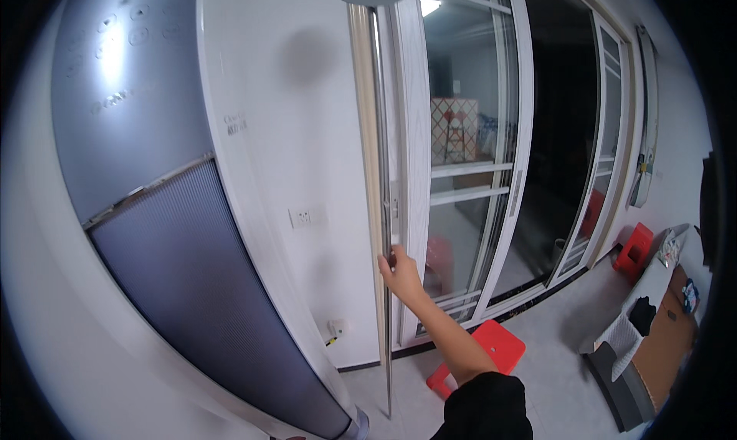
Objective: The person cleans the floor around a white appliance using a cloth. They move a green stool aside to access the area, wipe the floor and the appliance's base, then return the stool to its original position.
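Right hand (401, 270) is up on a tall, slim metal pole with a beige strip down its side (380, 210), grip wrapped round it roughly halfway up. The pole stands upright on the floor, just in front of the white-framed glass sliding door (476, 171) and beside the big curved white-and-grey floor-standing air conditioner (192, 271). A red plastic stool (491, 348) sits on the grey tile floor (553, 363) below the arm. Left hand's out of shot.

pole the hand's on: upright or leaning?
Upright, near enough. The metal pole runs from a round cap near the top edge down to the floor, alongside the white door frame. The right hand grips it mid-height.
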A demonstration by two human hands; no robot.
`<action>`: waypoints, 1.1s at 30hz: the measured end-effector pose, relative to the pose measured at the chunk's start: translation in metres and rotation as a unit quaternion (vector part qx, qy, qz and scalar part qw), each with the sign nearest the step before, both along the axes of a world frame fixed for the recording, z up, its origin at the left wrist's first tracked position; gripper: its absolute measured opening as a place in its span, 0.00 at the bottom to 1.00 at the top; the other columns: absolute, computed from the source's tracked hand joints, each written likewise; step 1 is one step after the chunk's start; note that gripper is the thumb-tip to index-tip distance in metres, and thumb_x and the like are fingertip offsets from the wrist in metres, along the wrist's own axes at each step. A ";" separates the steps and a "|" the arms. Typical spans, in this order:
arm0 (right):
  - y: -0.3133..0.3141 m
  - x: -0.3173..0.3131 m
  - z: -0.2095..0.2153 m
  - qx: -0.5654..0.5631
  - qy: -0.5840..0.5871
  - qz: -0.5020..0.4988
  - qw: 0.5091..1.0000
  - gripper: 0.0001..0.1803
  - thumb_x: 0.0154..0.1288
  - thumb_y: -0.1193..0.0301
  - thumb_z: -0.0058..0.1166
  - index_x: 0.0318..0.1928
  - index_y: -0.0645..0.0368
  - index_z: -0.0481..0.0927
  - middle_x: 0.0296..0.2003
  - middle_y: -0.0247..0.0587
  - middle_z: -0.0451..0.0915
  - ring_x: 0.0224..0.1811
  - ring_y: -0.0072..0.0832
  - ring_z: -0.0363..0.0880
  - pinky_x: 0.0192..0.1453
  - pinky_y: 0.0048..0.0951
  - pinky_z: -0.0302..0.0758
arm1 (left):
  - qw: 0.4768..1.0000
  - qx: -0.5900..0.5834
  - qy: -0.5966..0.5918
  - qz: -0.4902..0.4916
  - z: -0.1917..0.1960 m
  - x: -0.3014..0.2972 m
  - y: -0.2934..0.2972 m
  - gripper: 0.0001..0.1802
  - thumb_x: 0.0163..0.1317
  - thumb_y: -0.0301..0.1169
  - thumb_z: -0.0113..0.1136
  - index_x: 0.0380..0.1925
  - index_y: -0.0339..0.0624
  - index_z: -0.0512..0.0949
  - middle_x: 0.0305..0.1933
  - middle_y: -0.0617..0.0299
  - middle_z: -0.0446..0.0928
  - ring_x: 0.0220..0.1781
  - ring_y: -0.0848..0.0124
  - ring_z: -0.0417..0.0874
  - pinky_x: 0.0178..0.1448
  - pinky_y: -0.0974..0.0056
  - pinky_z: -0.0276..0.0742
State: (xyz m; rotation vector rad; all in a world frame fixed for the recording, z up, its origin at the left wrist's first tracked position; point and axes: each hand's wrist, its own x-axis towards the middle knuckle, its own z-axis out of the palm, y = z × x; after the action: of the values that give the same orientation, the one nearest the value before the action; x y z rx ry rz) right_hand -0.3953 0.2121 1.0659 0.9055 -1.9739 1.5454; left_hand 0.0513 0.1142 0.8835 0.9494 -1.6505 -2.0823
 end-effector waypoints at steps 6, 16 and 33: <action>-0.045 -0.033 -0.002 0.021 -0.023 0.006 1.000 0.14 0.57 0.69 0.52 0.37 0.67 0.67 0.22 0.57 0.74 0.25 0.52 0.74 0.28 0.42 0.70 | 0.996 -0.090 0.003 0.023 -0.059 0.012 -0.016 0.09 0.48 0.24 0.57 0.32 0.35 0.74 0.37 0.53 0.76 0.38 0.63 0.76 0.45 0.62 0.71; -0.090 -0.094 -0.004 0.045 -0.008 0.032 0.998 0.13 0.57 0.70 0.52 0.34 0.69 0.68 0.20 0.53 0.75 0.21 0.45 0.76 0.26 0.37 0.72 | 0.961 -0.248 -0.059 0.105 -0.084 0.001 0.009 0.09 0.48 0.26 0.59 0.30 0.35 0.74 0.36 0.50 0.76 0.39 0.58 0.77 0.47 0.57 0.72; -0.107 -0.132 0.000 0.160 -0.063 0.017 0.985 0.21 0.55 0.61 0.52 0.43 0.64 0.66 0.29 0.50 0.78 0.32 0.45 0.78 0.36 0.43 0.73 | 0.984 -0.097 -0.002 0.149 -0.086 -0.015 0.029 0.10 0.52 0.26 0.58 0.35 0.35 0.73 0.35 0.52 0.78 0.37 0.64 0.78 0.43 0.62 0.73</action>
State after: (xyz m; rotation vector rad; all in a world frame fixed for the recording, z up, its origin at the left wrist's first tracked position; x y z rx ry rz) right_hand -0.5275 0.1052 1.0663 0.9910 -2.3558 1.3539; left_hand 0.0365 0.1430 0.7980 1.0610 -1.5671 -1.6934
